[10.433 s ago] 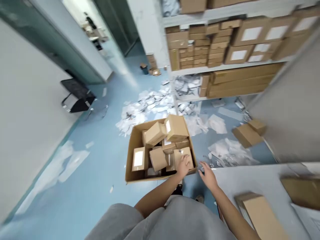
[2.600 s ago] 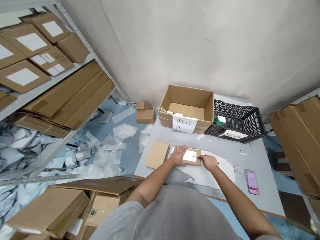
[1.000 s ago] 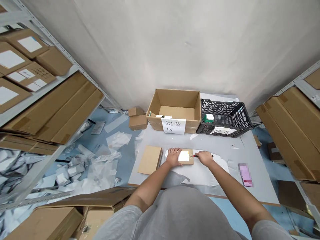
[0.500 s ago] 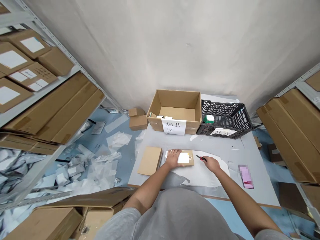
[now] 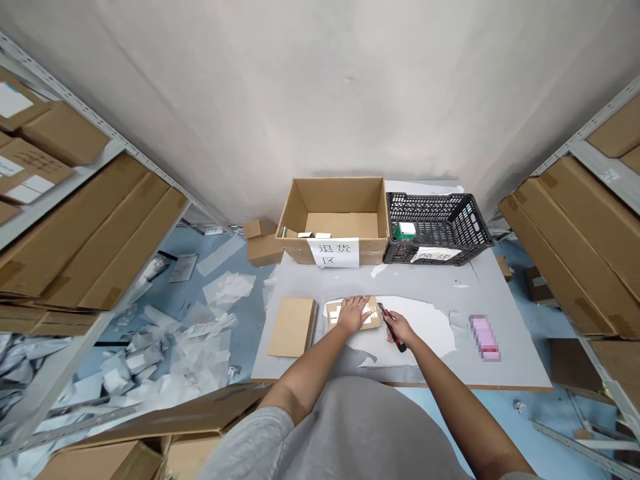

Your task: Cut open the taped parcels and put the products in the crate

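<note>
On the grey table, my left hand (image 5: 353, 313) lies with spread fingers on top of a small brown carton (image 5: 334, 317) with white labels, pressing it against a white sheet (image 5: 425, 333). My right hand (image 5: 400, 328) is closed round a red and black cutter (image 5: 387, 313), whose tip is at the carton's right end. A larger plain brown box (image 5: 291, 327) lies flat to the left of my left hand.
A big open carton (image 5: 373, 247) with a paper sign and a black crate (image 5: 443, 257) holding a green and white box (image 5: 405, 231) stand at the back. A pink phone (image 5: 484, 337) lies right. Shelves with cartons flank both sides; papers litter the floor at left.
My right hand has brought the cutter left to the carton's end and turned it. My left hand has shifted towards the carton's middle. The camera view has shifted slightly.
</note>
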{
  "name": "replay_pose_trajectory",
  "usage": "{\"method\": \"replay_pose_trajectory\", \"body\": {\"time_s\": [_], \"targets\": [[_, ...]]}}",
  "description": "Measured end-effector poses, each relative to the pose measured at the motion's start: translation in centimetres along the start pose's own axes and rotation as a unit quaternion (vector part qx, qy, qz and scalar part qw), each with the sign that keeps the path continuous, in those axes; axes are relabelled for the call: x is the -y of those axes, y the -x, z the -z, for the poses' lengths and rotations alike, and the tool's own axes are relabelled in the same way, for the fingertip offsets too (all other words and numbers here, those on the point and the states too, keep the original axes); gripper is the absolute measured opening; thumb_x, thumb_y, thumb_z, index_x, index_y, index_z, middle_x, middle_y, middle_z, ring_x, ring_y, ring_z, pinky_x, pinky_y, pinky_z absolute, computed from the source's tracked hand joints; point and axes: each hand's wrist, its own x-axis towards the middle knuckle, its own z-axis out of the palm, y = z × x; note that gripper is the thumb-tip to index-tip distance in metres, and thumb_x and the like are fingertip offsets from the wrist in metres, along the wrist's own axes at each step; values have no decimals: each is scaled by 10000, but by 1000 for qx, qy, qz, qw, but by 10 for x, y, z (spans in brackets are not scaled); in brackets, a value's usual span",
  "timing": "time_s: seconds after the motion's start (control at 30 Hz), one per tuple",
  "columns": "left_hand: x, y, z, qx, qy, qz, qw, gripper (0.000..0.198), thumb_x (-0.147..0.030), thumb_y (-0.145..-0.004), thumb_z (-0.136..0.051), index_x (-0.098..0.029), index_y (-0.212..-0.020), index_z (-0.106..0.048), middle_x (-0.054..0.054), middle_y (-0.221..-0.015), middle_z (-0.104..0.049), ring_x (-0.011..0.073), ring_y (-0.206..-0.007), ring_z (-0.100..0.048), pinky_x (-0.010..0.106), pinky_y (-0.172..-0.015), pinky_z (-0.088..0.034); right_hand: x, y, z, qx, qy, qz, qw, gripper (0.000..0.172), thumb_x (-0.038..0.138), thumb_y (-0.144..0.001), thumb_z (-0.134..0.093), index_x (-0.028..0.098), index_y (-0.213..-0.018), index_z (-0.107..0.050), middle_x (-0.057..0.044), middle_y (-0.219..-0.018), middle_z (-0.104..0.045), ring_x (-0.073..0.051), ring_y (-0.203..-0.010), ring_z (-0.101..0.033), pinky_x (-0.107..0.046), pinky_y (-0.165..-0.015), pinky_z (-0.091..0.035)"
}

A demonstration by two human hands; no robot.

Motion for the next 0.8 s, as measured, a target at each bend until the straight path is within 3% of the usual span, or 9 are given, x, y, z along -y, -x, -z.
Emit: {"method": "replay_pose_trajectory", "body": {"time_s": [0.23,0.67,0.8], "targets": [[2,-2,-3,13,-14,-2,1000,602,-531,-1082,-469,-341,-1648,-395,107,-1478,-606,330,-1338,-527,494,-1150,-356,-15,7,-6,21,-72,37,997,475,683,-864,-612,247,-1034,-535,90,-518,-580,-160,-382,-577,-237,-400,-428],[1,-5,-11,27,-60,4,998,592,-484,-1092,-470,-291,-1648,-406,154,-1489,-590,354,-1328,-520,541,-1162,-337,-7,1,-9,-7,-76,13,997,381,611,-892,-614,248,-979,-537,87,-506,-559,-157,-373,-571,-238,-389,-438],[1,-6,-10,30,-51,10,998,595,-498,-1092,-469,-303,-1650,-402,149,-1478,-595,350,-1323,-523,527,-1155,-347,-6,3,-10,13,-83,7,996,326,557,-918,-602,248,-1009,-547,80,-512,-570,-163,-375,-571,-244,-384,-449]]}}
